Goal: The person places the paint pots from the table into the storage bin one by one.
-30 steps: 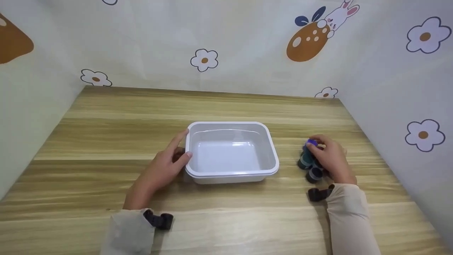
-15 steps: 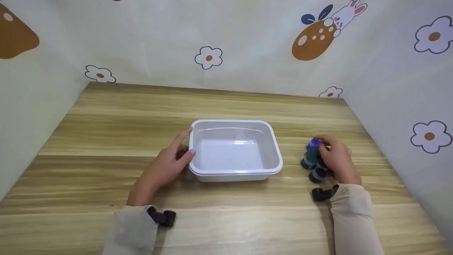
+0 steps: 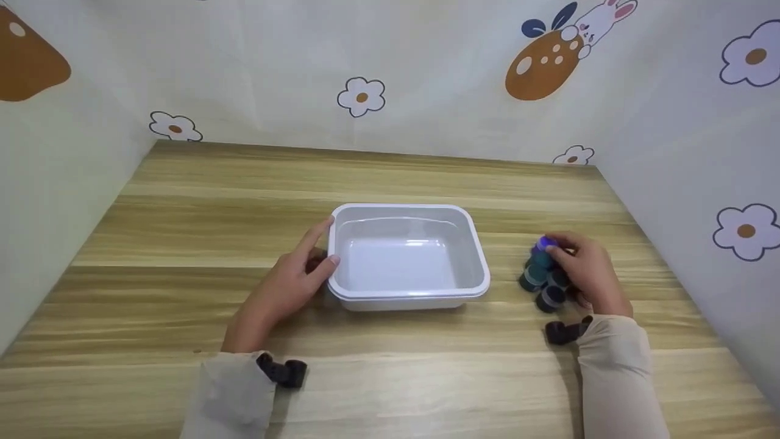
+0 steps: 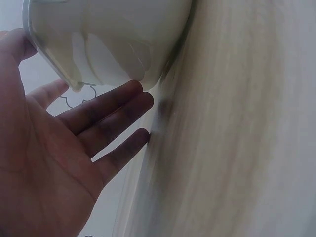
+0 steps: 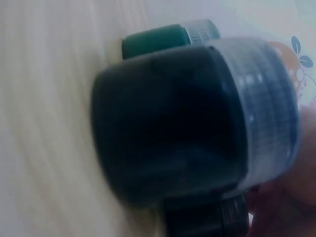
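A white plastic basin [image 3: 408, 294] stands mid-table. My left hand [image 3: 283, 280] touches its left rim with thumb and index finger. The left wrist view shows the other fingers [image 4: 118, 118] nearly straight beside the basin's wall [image 4: 113, 44]. To the right is a cluster of small paint pots with clear ribbed lids: a purple pot [image 3: 545, 244], a green pot [image 3: 534, 277] and a black pot [image 3: 551, 299] among them. My right hand [image 3: 588, 271] pinches the purple pot between thumb and index finger; its other fingers are partly hidden. A dark pot [image 5: 173, 128] fills the right wrist view.
The wood-grain table [image 3: 396, 378] meets a pale patterned cloth [image 3: 274, 79] at the back and sides. A black wrist camera [image 3: 283, 372] sits on the left sleeve, another camera [image 3: 567, 331] on the right. Bare table lies between basin and pots.
The whole head view has shifted slightly. My right hand has drawn a little to the right, showing more of the pots. The left hand stays at the basin's rim.
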The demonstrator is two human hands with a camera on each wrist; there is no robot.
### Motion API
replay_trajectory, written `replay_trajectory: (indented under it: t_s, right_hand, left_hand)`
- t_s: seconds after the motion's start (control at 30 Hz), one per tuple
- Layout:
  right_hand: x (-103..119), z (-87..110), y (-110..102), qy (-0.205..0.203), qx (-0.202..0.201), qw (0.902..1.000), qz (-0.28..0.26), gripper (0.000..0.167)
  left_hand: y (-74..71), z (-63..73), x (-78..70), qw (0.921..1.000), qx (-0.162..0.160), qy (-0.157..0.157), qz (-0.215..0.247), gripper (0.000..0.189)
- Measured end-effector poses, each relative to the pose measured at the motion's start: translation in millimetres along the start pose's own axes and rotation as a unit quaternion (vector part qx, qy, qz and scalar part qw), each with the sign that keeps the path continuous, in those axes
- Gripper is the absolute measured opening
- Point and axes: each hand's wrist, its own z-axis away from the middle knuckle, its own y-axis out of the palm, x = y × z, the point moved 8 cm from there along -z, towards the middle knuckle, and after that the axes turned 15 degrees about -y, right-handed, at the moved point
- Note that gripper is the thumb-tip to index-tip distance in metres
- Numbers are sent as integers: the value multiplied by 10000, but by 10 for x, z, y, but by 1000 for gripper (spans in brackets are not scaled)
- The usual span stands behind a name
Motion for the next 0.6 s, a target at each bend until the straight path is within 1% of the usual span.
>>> replay_trajectory:
  t_s: [0.27,0.37,0.47,0.6]
  right_hand:
    - [17,-8,-1,-53,-14,10000,60,40]
    - [-4,-4,1,-13,12,10000,11,42]
    - [-9,0,2,-90,23,10000,-15,42]
    - [6,1,6,-267,11,9996,113,41]
  left_hand:
    - [-9,4,16,9999,-39,-97,-71,64]
    - [-6,4,16,9999,-32,-118,-74,63]
    - [-4,4,8,9999,-37,-105,-70,64]
    - [0,4,-8,10000,-34,3,-11,64]
